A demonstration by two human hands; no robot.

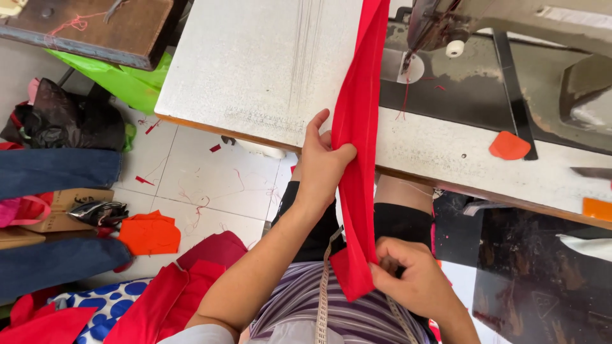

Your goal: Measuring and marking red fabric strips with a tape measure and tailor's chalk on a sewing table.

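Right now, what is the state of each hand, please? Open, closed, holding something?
Left hand: closed on the red fabric strip, near the table edge.
Right hand: closed, pinching the strip's lower end at the lap.

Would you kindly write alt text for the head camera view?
Two bare hands hold a long red fabric strip: left hand pinches it at the sewing table edge, right hand grips its lower end. A sewing machine stands beyond.
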